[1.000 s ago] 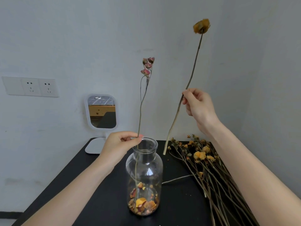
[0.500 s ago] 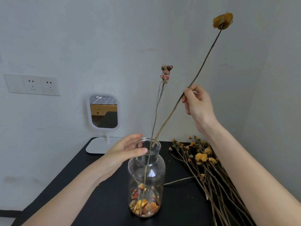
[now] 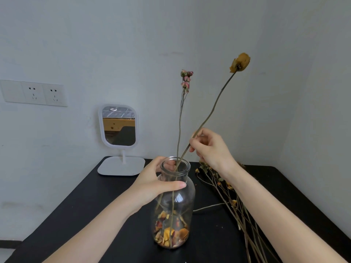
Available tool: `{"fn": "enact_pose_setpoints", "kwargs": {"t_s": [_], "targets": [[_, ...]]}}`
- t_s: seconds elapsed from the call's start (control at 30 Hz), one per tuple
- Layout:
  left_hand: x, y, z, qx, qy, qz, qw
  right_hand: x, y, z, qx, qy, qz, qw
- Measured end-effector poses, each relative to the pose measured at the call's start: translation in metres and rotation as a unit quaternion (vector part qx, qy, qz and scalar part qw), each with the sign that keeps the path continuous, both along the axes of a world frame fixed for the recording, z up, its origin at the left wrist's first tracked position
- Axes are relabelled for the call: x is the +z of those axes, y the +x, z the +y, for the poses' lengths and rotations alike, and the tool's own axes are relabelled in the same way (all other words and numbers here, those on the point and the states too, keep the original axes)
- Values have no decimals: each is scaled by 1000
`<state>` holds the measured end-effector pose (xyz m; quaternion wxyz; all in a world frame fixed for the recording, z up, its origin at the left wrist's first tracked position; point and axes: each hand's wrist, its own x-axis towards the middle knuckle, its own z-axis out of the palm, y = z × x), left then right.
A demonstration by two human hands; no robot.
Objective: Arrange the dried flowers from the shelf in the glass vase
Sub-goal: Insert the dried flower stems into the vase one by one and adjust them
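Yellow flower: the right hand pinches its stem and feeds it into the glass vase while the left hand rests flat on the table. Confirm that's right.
Not quite. In the head view the left hand grips the glass vase at its neck instead. The right hand does pinch the yellow flower stem, its lower end inside the vase.

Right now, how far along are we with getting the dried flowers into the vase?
Early stage. Done: the pink-bud stem stands in the glass vase, which has loose petals at its bottom. In hand: the right hand pinches the yellow flower stem, its lower end already through the mouth, while the left hand grips the neck. Left: the pile of dried stems on the black table.
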<state>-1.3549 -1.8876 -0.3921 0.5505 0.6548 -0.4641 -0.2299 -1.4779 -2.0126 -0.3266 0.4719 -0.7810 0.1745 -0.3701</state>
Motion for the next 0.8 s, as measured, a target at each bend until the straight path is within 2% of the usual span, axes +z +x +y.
{"fn": "enact_pose_setpoints", "kwargs": {"t_s": [0.13, 0.3, 0.53, 0.8], "targets": [[-5, -7, -8, 25, -28, -1, 999, -8, -3, -1, 7, -10, 26, 1000], [-9, -17, -15, 60, -57, -6, 997, -7, -8, -2, 41, 18, 111, 993], [-10, -19, -16, 73, -57, -5, 996, 9, -14, -8, 18, 70, 4, 997], [-16, -19, -22, 96, -77, 1, 992, -2, -10, -9, 14, 10, 54, 998]]}}
